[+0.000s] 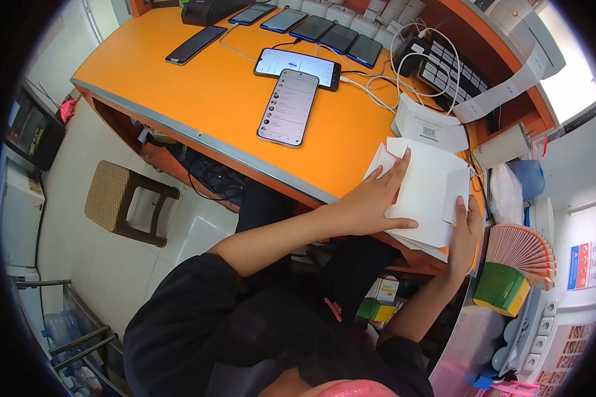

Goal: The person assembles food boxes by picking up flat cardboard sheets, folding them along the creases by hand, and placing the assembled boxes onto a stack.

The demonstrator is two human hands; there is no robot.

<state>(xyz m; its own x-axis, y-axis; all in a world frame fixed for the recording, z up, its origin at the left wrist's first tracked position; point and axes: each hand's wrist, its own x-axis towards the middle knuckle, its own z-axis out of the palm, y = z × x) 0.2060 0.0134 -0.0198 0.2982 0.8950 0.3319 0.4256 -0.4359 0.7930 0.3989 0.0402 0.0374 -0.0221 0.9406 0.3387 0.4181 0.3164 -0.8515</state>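
Note:
A white folding carton [430, 185], partly opened out with raised flaps, lies at the right end of the orange desk. My left hand [371, 202] rests on its left side, fingers stretched out and thumb spread across the lower part. At the carton's right edge is my right hand [467, 228], its fingers and thumb bent round a side flap. Just behind the carton stands a white card stand [430, 129] with a printed code. A lit phone [288, 108] lies left of my hands, overlapping another lit phone [298, 65] that lies sideways.
Several dark phones [314, 28] line the back of the orange desk [179, 92]. White cables [377, 92] loop near a keypad [453, 66]. A paper strip [503, 92] hangs at the right, above a fanned stack of cards [520, 251] and a green-yellow box [501, 289]. A woven stool [116, 195] stands left.

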